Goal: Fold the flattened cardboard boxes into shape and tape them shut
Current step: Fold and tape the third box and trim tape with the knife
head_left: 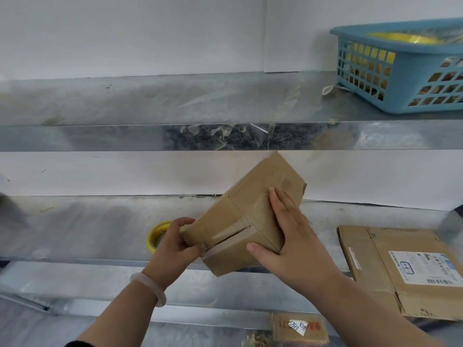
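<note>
A small brown cardboard box, folded into shape, is held tilted above the metal work surface. Clear tape runs over the seam on its facing side. My left hand grips the box's lower left corner, thumb on the taped seam. My right hand lies flat on the box's right face with straight fingers, thumb under the lower edge. A yellow roll of tape sits on the surface behind my left hand, partly hidden. A flattened cardboard box with a white shipping label lies at the right.
A metal shelf runs across above the work surface, with tape scraps stuck on its front edge. A blue plastic basket with yellow items stands on it at the right. Another small cardboard piece lies below, near the bottom edge.
</note>
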The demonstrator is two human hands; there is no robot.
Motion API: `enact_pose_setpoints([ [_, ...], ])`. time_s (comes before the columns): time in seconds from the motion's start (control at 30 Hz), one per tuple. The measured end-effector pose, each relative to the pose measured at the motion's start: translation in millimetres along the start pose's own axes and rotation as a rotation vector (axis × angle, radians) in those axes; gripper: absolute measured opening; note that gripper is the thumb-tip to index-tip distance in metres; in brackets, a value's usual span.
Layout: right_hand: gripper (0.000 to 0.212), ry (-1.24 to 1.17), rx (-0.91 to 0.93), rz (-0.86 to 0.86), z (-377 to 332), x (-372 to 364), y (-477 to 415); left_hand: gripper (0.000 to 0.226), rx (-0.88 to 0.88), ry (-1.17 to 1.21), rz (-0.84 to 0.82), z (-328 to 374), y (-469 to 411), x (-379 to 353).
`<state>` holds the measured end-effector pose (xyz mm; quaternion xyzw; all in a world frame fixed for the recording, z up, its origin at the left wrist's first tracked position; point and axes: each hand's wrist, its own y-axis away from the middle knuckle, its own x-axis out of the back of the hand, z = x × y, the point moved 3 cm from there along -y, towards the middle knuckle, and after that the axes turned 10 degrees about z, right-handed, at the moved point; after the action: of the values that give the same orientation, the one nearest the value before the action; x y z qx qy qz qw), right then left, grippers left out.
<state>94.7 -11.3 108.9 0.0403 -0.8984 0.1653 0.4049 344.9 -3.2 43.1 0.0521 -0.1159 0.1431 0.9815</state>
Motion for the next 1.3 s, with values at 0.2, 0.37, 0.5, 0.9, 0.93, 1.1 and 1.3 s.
enact_pose_setpoints([
  [0.2, 0.085, 0.249, 0.247, -0.071, 1, -24, 1, 0.070, -0.244, -0.405, -0.055, -8, -4, -19],
  [0.37, 0.064, 0.248, 0.310, -0.150, 11, -39, -13, 0.080, -0.273, -0.155, -0.028, -2, 1, -36],
  [0.5, 0.063, 0.297, 0.311, -0.151, 22, -35, -25, 0.058, -0.379, -0.167, 0.024, 4, -3, -36],
  [0.9, 0.065, 0.486, 0.264, -0.132, 4, -35, -15, 0.057, -0.146, -0.823, 0.179, -86, -39, 51],
  [0.93, 0.064, 0.491, 0.275, -0.128, 1, -37, -15, 0.056, -0.131, -0.928, 0.169, -97, -44, 58],
  [1.1, 0.060, 0.463, 0.240, -0.115, -16, -42, -21, 0.024, -0.253, -1.242, 0.101, -109, -61, 62],
  [1.3, 0.058, 0.278, 0.258, -0.133, -37, -51, -39, 0.029, -0.616, -0.777, 0.272, -28, -41, 41],
])
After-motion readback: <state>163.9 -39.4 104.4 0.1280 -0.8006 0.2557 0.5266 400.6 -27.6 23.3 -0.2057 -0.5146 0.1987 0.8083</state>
